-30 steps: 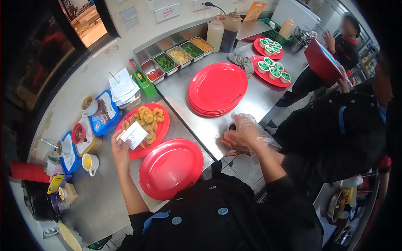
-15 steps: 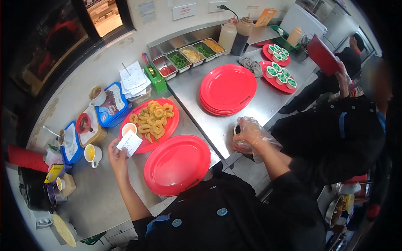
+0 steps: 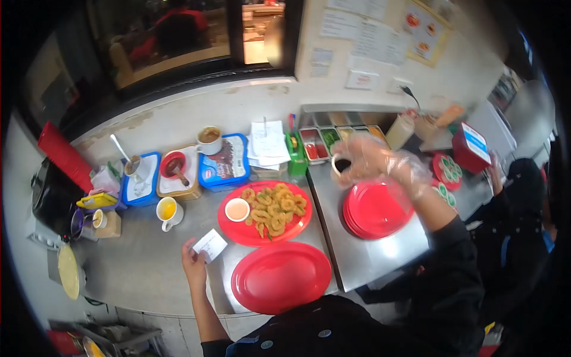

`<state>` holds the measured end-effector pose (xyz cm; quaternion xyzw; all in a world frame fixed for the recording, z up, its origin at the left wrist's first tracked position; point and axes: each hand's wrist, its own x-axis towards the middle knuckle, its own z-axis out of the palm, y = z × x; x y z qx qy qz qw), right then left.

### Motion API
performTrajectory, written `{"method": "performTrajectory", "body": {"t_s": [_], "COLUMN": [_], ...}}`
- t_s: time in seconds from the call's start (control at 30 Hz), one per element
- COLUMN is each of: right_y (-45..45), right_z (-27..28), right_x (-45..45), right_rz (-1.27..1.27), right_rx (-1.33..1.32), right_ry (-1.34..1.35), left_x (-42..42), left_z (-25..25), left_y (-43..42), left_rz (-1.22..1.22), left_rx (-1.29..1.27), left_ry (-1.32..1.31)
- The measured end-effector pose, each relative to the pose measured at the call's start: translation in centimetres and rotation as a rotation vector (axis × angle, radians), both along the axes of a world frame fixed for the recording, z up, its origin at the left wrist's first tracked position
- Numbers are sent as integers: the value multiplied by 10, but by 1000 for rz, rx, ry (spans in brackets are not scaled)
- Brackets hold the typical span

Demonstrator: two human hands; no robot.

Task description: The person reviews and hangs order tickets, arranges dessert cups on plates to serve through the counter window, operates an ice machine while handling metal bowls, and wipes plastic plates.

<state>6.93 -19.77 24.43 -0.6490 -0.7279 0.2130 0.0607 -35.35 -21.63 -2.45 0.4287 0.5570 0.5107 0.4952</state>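
Note:
Between the thumb and fingers of my left hand [image 3: 194, 262] is a small white paper slip with print [image 3: 210, 245]. My right hand [image 3: 372, 159], in a clear plastic glove, grips a small white cup of dark sauce [image 3: 341, 164] above the far side of a stack of red plates [image 3: 380, 211]. A red oval platter [image 3: 235, 196] holds fried battered rings [image 3: 276, 208] and a small cup of orange-pink dip [image 3: 237, 210]. Closer to me lies another red oval platter [image 3: 281, 278].
Along the wall stand blue tubs [image 3: 225, 169], a mug of brown sauce [image 3: 209, 141], a white cup of yellow liquid [image 3: 169, 211] and steel topping trays [image 3: 314, 149]. At right, a co-worker [image 3: 511, 202] is beside a red holder [image 3: 470, 146] and lidded cups [image 3: 449, 172].
My right hand has lifted the sauce cup from the counter's front edge up toward the topping trays. The view has turned left. My left hand still holds the slip.

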Motion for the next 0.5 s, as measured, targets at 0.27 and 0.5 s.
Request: {"method": "performTrajectory", "body": {"t_s": [0.27, 0.5], "right_y": [222, 333], "right_z": [50, 58], "right_x": [-7, -28], "right_rz": [146, 151], "right_rx": [200, 422], "right_ry": [-146, -24], "left_x": [-6, 2], "left_z": [-11, -11], "left_y": [-45, -67], "left_rz": [286, 397], "left_rx": [-69, -127], "left_ry": [67, 168]}}
